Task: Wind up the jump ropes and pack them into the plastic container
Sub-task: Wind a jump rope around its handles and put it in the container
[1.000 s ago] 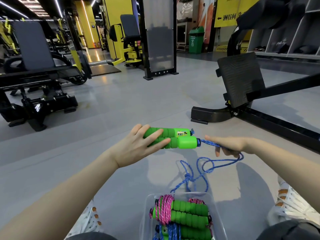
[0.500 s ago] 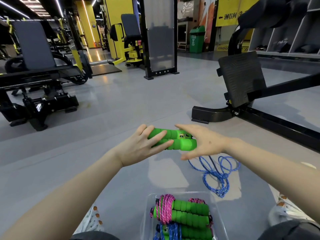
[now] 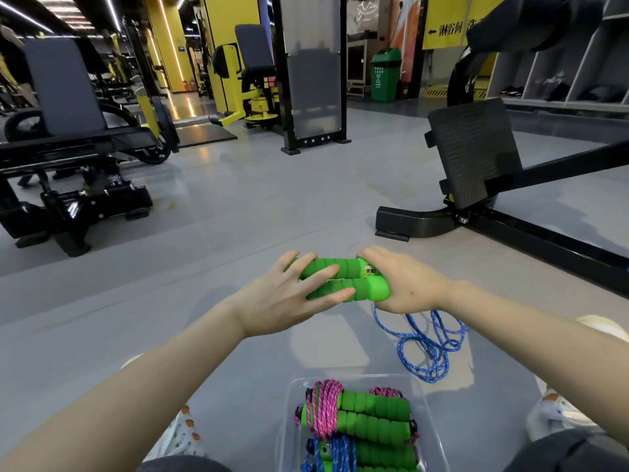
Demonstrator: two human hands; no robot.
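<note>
Gripping green handles, both hands.

Grey gym floor — black-and-yellow machines, green bin, ceiling strip lights.

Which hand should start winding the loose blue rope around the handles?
Probably the right hand: it sits at the handles' rope end, directly above the blue rope lying on the floor. The left hand already steadies the handles' other end, away from the rope.
</note>
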